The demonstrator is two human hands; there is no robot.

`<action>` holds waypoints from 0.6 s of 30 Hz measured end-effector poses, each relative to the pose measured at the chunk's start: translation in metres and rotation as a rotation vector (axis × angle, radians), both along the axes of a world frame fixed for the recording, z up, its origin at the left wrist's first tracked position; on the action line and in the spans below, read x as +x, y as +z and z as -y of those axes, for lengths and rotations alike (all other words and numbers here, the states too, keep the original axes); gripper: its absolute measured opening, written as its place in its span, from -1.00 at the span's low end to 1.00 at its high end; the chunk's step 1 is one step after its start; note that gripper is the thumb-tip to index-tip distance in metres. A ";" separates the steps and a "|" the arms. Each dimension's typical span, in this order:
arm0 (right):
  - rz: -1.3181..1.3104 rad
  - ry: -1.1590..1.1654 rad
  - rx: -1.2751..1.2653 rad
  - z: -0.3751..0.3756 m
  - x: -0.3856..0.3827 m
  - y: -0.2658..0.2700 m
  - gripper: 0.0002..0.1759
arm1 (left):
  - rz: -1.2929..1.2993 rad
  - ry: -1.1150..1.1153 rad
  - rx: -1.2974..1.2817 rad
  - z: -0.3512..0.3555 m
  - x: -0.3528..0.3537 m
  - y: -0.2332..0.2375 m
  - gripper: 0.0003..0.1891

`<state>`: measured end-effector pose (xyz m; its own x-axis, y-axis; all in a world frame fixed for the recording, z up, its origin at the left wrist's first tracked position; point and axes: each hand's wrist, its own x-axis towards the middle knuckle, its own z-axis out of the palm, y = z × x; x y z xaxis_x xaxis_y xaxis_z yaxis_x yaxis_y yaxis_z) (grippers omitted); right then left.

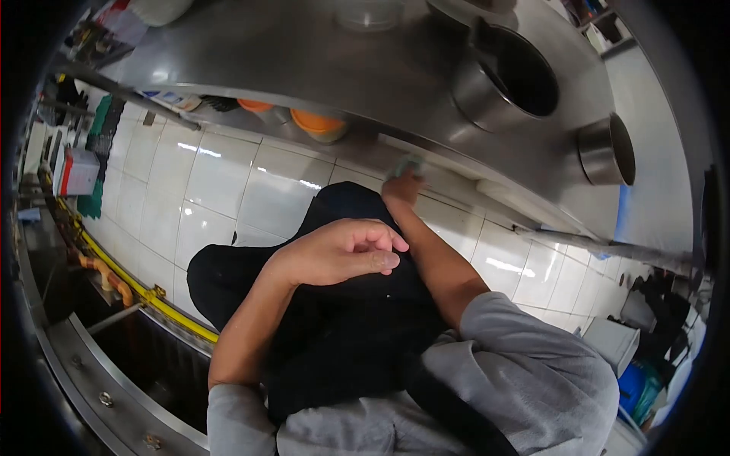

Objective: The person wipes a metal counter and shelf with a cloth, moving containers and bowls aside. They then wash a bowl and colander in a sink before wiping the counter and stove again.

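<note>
Glossy white floor tiles [217, 163] extend between a dark, metal-framed unit [122, 380] at left and a brushed stainless steel worktop [304, 64] across the top of the view. At far left, a white box with red edging [80, 173] stands near a bright yellow pipe [182, 318], which runs along the front of the dark unit. To the right, containers with round orange tops [318, 121] sit beneath the worktop. At centre, the left hand [327, 254] is suspended over a black fabric apron [327, 357]; its fingers are loosely curled, partly open, with nothing visible in the grasp. Just right of it, the right hand [404, 188] reaches below the worktop's front edge, its fingers closed around a pale green cloth [408, 163]. The cloth is blurred; whether it touches the surface behind cannot be determined. Further right, a large, deep stainless steel pot [483, 99] rests on the worktop, followed by a smaller cylindrical steel pot [597, 156] near the right end.
</note>
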<state>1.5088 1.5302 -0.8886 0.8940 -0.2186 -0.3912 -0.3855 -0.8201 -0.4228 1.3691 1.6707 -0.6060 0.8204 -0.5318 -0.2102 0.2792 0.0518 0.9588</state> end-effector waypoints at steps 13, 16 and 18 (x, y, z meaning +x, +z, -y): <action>0.230 0.628 0.022 -0.026 0.026 0.032 -0.39 | -0.389 1.187 -0.014 -0.119 0.081 -0.089 -0.51; 0.158 0.844 -0.101 -0.030 0.038 0.017 -0.40 | -0.535 1.115 0.105 -0.123 0.124 -0.134 -0.61; 0.218 0.867 -0.096 -0.041 0.051 0.001 -0.42 | -0.541 0.963 0.104 -0.141 0.146 -0.186 -0.67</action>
<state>1.5601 1.5711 -0.8875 0.8123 0.5447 -0.2086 0.4662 -0.8212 -0.3290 1.5153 1.8120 -0.7922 0.6680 0.3195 -0.6721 0.5488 0.3985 0.7348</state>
